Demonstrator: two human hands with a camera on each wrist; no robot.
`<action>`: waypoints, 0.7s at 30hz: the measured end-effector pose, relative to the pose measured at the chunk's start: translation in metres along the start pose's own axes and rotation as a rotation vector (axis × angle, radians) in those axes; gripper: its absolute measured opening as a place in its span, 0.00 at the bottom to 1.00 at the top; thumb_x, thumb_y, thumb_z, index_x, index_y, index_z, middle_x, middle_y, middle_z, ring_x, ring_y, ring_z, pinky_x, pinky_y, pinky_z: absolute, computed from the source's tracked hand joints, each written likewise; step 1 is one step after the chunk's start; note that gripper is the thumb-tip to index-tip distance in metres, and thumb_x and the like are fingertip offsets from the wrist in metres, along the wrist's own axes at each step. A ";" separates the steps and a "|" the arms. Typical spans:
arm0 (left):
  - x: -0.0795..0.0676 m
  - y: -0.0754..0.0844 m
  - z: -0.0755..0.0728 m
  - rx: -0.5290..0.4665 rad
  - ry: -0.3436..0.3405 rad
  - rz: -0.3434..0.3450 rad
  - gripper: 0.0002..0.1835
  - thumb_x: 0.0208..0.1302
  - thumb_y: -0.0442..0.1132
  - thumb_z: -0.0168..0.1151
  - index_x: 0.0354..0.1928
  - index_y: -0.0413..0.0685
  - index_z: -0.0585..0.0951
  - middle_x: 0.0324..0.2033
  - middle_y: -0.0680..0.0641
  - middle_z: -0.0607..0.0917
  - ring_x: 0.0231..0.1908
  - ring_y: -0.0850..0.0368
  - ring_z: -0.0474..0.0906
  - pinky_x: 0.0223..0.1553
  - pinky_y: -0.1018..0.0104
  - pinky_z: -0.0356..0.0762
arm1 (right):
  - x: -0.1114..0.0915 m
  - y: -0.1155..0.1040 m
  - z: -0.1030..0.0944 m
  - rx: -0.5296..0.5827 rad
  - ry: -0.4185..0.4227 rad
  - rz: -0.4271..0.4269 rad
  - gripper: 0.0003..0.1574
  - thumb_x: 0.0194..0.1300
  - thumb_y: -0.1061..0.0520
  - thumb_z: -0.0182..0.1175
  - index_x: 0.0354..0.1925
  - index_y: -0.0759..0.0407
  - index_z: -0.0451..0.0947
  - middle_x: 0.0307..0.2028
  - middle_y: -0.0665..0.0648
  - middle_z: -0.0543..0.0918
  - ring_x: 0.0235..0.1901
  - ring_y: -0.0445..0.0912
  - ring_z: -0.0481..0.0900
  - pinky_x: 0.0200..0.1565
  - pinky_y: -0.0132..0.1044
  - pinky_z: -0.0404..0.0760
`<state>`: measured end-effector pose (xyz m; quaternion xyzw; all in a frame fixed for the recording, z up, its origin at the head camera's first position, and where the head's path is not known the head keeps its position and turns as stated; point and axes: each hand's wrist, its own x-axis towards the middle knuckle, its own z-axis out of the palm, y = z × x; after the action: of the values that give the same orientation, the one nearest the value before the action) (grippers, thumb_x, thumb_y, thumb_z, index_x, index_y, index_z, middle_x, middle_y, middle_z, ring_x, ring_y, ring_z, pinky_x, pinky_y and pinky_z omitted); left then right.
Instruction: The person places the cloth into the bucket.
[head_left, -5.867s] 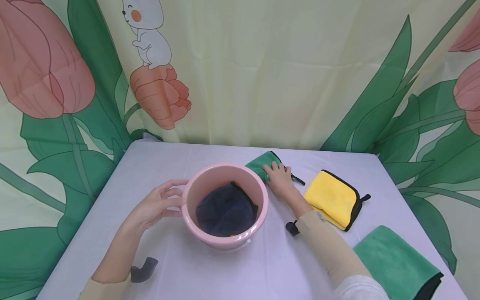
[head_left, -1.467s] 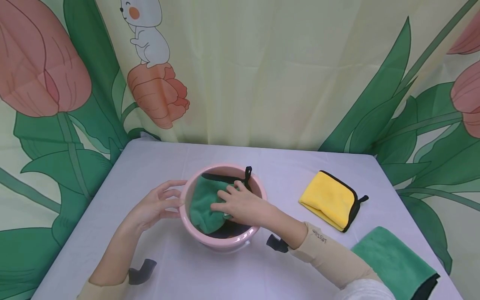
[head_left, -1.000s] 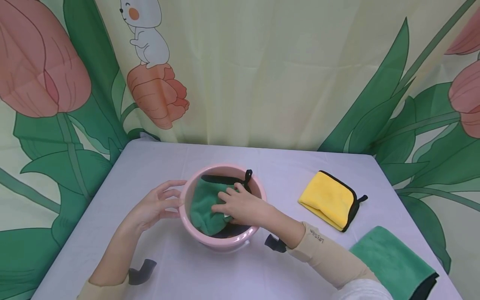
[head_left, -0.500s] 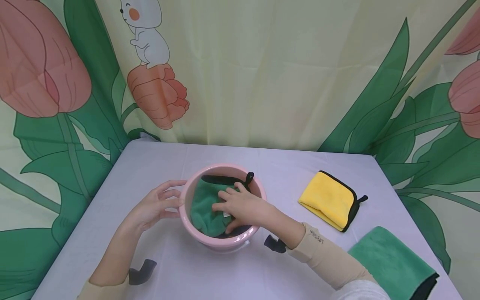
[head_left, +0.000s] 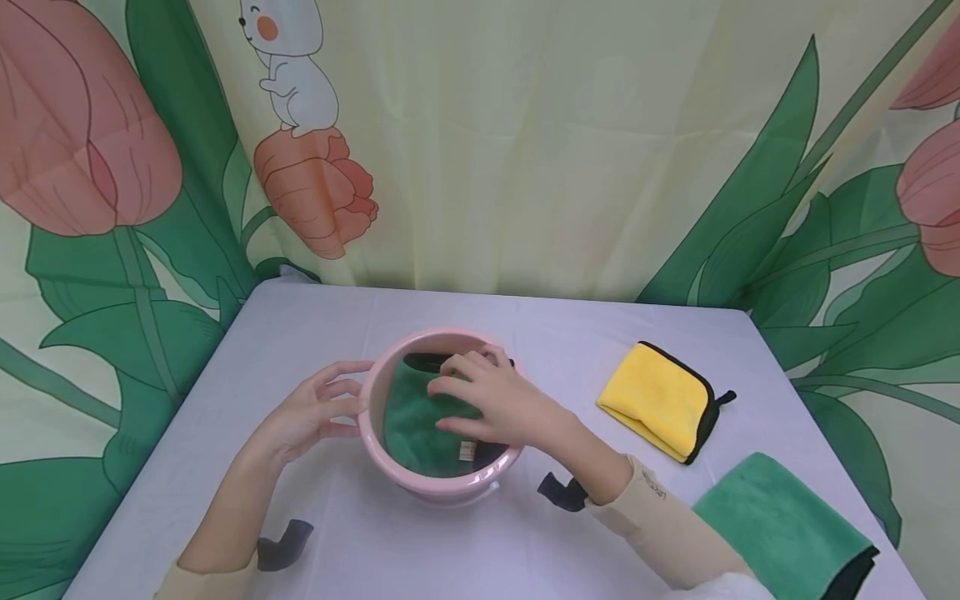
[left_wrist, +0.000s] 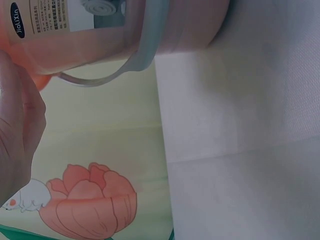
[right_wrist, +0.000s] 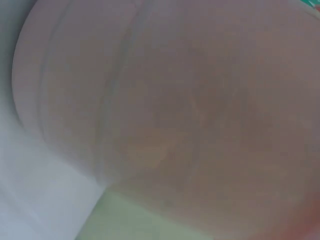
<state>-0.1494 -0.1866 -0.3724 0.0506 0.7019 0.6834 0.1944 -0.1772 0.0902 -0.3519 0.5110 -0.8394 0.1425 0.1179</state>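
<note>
While one bucket (head_left: 438, 488) holds two cloths (head_left: 416, 421), left grip (head_left: 309, 408) and right grip (head_left: 498, 402) rest unclenched.

Left wrist view, 11 o'clock: label (left_wrist: 47, 19) on bucket (left_wrist: 192, 22); dark oval (left_wrist: 18, 20) reads "JIALIXIN", adjoining small characters illegible. Head view: right sleeve (head_left: 667, 517), toward 4 o'clock from bucket, bears dark lettering, unreadable.

The right hand (head_left: 483, 396) spans the right half of the bucket's (head_left: 442, 487) mouth, and the left hand (head_left: 318, 408) bars its left side. A passage runs between bucket and yellow cloth (head_left: 656, 396) (the right forearm (head_left: 588, 458) crosses its near end), another behind the bucket.
</note>
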 end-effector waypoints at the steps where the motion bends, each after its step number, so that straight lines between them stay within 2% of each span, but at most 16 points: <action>1: 0.000 0.000 0.000 0.000 0.000 0.001 0.30 0.58 0.34 0.60 0.62 0.43 0.62 0.35 0.49 0.78 0.35 0.56 0.79 0.40 0.55 0.80 | -0.002 0.002 -0.003 -0.001 0.040 0.010 0.20 0.57 0.44 0.61 0.48 0.47 0.74 0.46 0.49 0.72 0.48 0.43 0.69 0.54 0.49 0.60; 5: 0.000 0.000 0.000 0.000 0.002 0.004 0.29 0.58 0.35 0.60 0.61 0.43 0.63 0.36 0.48 0.78 0.35 0.56 0.79 0.40 0.55 0.80 | -0.015 0.013 -0.017 -0.035 0.165 0.097 0.23 0.55 0.48 0.63 0.49 0.51 0.73 0.47 0.53 0.74 0.50 0.45 0.69 0.52 0.49 0.61; 10: -0.001 0.000 -0.001 0.000 0.004 0.006 0.29 0.58 0.35 0.60 0.61 0.44 0.64 0.36 0.48 0.78 0.36 0.56 0.79 0.40 0.55 0.80 | -0.037 0.027 -0.035 -0.075 0.238 0.258 0.26 0.54 0.49 0.63 0.50 0.53 0.72 0.48 0.57 0.73 0.53 0.49 0.68 0.54 0.55 0.58; 15: 0.000 -0.001 -0.001 0.001 0.001 0.006 0.29 0.58 0.35 0.60 0.61 0.44 0.64 0.36 0.48 0.78 0.36 0.55 0.79 0.40 0.55 0.80 | -0.064 0.042 -0.046 -0.129 0.251 0.433 0.28 0.54 0.49 0.63 0.53 0.54 0.70 0.52 0.59 0.71 0.54 0.53 0.66 0.55 0.57 0.57; 21: 0.002 -0.002 -0.002 0.001 -0.005 0.000 0.29 0.58 0.35 0.60 0.62 0.44 0.63 0.36 0.49 0.79 0.36 0.55 0.79 0.40 0.55 0.80 | -0.099 0.064 -0.045 -0.155 0.219 0.652 0.36 0.54 0.47 0.64 0.59 0.53 0.65 0.56 0.62 0.67 0.58 0.57 0.62 0.55 0.62 0.53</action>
<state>-0.1510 -0.1876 -0.3747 0.0524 0.7018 0.6827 0.1964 -0.1874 0.2158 -0.3517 0.1873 -0.9492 0.1626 0.1938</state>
